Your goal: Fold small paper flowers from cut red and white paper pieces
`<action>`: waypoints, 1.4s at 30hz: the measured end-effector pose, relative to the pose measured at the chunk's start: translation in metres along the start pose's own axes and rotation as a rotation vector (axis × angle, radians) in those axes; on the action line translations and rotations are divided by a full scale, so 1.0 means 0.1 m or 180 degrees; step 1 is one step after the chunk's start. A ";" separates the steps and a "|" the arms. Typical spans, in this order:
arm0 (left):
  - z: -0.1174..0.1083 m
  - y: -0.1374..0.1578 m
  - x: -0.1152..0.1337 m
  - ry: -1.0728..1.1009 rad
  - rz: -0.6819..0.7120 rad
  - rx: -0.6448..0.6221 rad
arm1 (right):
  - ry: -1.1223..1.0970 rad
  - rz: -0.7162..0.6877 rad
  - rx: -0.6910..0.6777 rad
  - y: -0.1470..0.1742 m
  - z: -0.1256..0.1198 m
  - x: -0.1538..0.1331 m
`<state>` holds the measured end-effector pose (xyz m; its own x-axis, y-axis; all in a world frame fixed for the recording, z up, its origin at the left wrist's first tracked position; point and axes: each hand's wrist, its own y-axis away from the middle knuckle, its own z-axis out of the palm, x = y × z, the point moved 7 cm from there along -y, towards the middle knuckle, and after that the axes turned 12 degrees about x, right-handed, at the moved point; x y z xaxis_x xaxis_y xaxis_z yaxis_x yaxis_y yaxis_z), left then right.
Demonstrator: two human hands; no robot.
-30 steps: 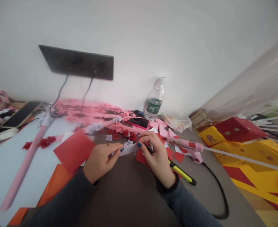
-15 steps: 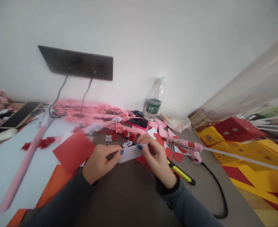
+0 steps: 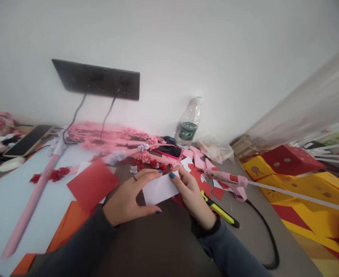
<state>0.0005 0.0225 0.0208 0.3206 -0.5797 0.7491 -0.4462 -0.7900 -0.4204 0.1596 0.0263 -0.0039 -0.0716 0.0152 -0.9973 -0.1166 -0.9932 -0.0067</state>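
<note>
A small white sheet of paper (image 3: 159, 189) is held up over the grey table in front of me. My right hand (image 3: 191, 192) pinches its right upper corner, with the blue-nailed thumb on top. My left hand (image 3: 129, 194) is at the paper's left side, thumb and fingers spread wide apart. Its fingertips reach the upper edge of the sheet, and the thumb hangs free below it. A red square sheet (image 3: 93, 184) lies left of my left hand. Just right of my right hand are a yellow box cutter (image 3: 223, 212) and a pink glue gun (image 3: 227, 177) with a white stick in it.
Pink paper-flower stems (image 3: 114, 142) lie along the wall, near a phone (image 3: 171, 151) and a water bottle (image 3: 188, 129). Red, pink and white paper scraps (image 3: 200, 161) lie behind the glue gun. Yellow and red boxes (image 3: 293, 159) stand at right. A pink rod (image 3: 31, 215) is at left.
My left hand has let go its pinch and spread its thumb down from its fingers. The white paper, narrow and folded-looking before, now shows a larger face. My right hand keeps its hold.
</note>
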 end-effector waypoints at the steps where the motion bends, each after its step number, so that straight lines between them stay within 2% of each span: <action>1: 0.02 0.00 0.00 -0.0123 0.0069 -0.0060 | -0.0136 0.0174 -0.0045 0.00 0.01 0.04; 4: 0.02 0.01 -0.05 -0.0335 0.0004 0.0014 | -0.0342 0.0514 -0.0273 0.01 0.04 0.12; 7: -0.03 0.02 -0.10 -0.0462 -0.0123 0.0218 | -0.0219 0.0555 -0.0432 0.01 0.03 0.15; 15: 0.02 0.02 -0.08 -0.0263 -0.0284 -0.0133 | 0.0019 0.0425 -0.0098 -0.04 -0.03 0.13; 19: 0.05 0.01 -0.10 -0.0108 -0.0502 -0.0234 | 0.0084 0.0442 -0.0019 -0.05 -0.05 0.15; 22: -0.02 0.00 -0.16 0.0055 -0.0787 0.0039 | 0.0035 0.0427 -0.0113 -0.06 -0.04 0.15; 27: -0.15 0.00 -0.27 0.0354 -0.1102 0.0596 | 0.0093 0.0094 -0.0084 -0.07 -0.05 0.03; 30: -0.14 0.01 -0.31 0.0387 -0.1200 0.0626 | 0.0126 -0.0105 0.0046 -0.09 -0.08 -0.03; 33: -0.08 0.01 -0.32 0.0670 -0.1337 0.0525 | 0.0199 -0.0294 0.0232 -0.11 -0.14 -0.07; 35: -0.09 -0.01 -0.31 0.0858 -0.1367 0.0596 | 0.0241 -0.0336 0.0309 -0.11 -0.17 -0.07; 38: -0.15 -0.03 -0.29 0.1046 -0.1373 0.0808 | 0.0343 -0.0300 0.0387 -0.12 -0.22 -0.05; 42: -0.31 -0.01 -0.34 0.0859 -0.1462 0.1307 | 0.0581 -0.0249 0.0520 -0.13 -0.29 -0.05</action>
<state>-0.0360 0.0497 0.0119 0.1583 -0.1386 0.9776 0.0568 -0.9872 -0.1491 0.1902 0.0362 -0.0010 0.1221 0.0554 -0.9910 -0.2744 -0.9576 -0.0874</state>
